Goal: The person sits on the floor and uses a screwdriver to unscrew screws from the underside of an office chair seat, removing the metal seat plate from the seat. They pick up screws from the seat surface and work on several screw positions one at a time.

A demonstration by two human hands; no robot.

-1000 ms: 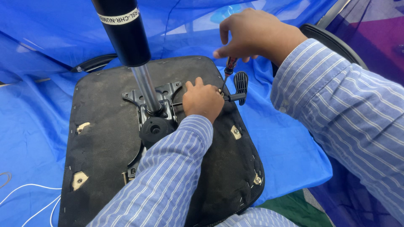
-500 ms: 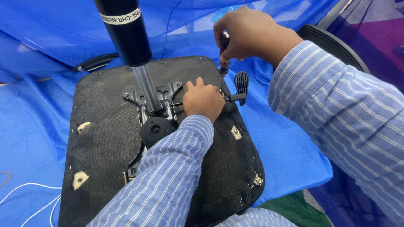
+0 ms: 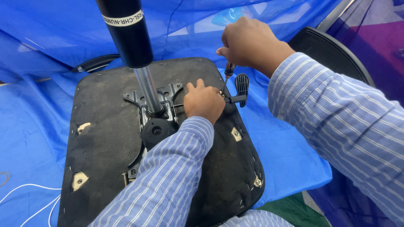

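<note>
The upturned chair seat (image 3: 105,155) fills the middle of the frame, its black fabric underside facing me, lying on a blue sheet (image 3: 38,113) that runs to the left and upper edges. The black gas cylinder (image 3: 125,31) rises from the seat's middle toward the upper left, its bright steel rod (image 3: 148,90) dropping into the metal mechanism plate (image 3: 162,94) just left of centre, with a round black knob (image 3: 155,131) below it.

My left hand (image 3: 204,102) sits curled in a loose fist at the centre of the frame, pressed onto the right end of the plate, just beside the black lever paddle (image 3: 241,83). It matches where it lay a second ago, so the seat is steadied the same way.

My right hand (image 3: 249,40), in the upper middle, is closed over the top of the screwdriver (image 3: 228,70), fingers bunched and pinching the handle. Half a second ago the hand sat higher on the handle and more of the dark grip showed between my fingers; now the hand is rolled forward and only the lower red-and-black part and the thin shaft show beneath it. I take that as one turn of the wrist, with the tip staying at the same fastener beside my left thumb. The screw itself is hidden, so I cannot tell how far it is out.
</note>
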